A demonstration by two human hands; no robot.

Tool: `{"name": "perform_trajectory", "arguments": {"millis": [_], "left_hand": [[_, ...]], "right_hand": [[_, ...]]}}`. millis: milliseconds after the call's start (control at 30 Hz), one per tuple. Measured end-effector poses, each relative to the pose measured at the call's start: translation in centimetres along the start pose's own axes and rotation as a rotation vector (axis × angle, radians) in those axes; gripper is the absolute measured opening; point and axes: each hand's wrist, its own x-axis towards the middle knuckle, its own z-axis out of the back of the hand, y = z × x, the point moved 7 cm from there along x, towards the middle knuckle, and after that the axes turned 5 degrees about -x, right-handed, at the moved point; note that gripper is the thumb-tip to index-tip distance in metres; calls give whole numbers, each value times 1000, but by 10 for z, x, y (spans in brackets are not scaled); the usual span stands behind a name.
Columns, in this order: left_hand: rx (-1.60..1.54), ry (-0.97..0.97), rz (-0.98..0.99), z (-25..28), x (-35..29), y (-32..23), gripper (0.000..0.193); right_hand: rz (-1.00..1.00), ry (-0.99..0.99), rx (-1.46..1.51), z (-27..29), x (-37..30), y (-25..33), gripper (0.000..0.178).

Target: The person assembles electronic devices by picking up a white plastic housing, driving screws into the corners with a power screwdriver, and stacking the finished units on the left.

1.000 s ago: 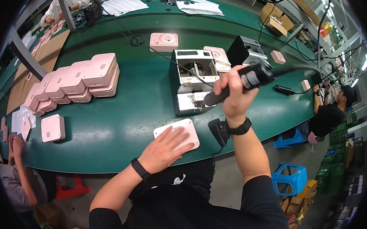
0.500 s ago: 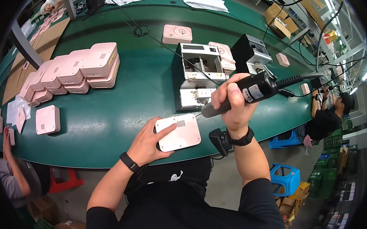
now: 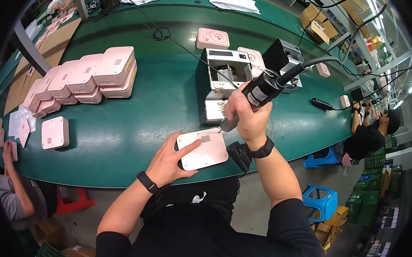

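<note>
A pale pink plastic housing [image 3: 204, 155] with rounded corners, a small vent grille and screw holes lies at the table's near edge. My left hand [image 3: 166, 161] grips it by its left side, thumb along the near edge and index finger laid across the top towards the grille. My right hand [image 3: 250, 119] is wrapped round a black corded electric screwdriver [image 3: 263, 89], which slants down to the left. Its bit meets the housing at or close to the far right corner hole; the exact contact is too small to tell.
Stacked pink housings [image 3: 89, 72] stand at the left, with a single one [image 3: 55, 133] nearer me. Beyond my right hand is a black-and-silver machine [image 3: 220, 83]. A second screwdriver [image 3: 321, 104] lies right. Cables hang overhead. Co-workers sit at both sides; a blue stool [image 3: 320, 201] stands right.
My right hand and the screwdriver have moved left and slightly nearer, bringing the bit to the housing's far right corner. My left hand keeps its hold.
</note>
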Motion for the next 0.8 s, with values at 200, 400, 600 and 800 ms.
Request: {"name": "perform_trajectory", "arguments": {"millis": [200,400,600,800], "left_hand": [[28,-12,-1,-5,1,0,82],[74,-20,-65,-24,16,-12,78],[77,-4,-76,-35,29,-14,78],[69,8,-82,-34,30,-13,80]], "right_hand": [[57,-122,13,21,-6,20,10],[200,-195,87,35,7,43,9],[162,-172,-66,29,20,39,10],[102,-83,-1,18,4,36,11]]}}
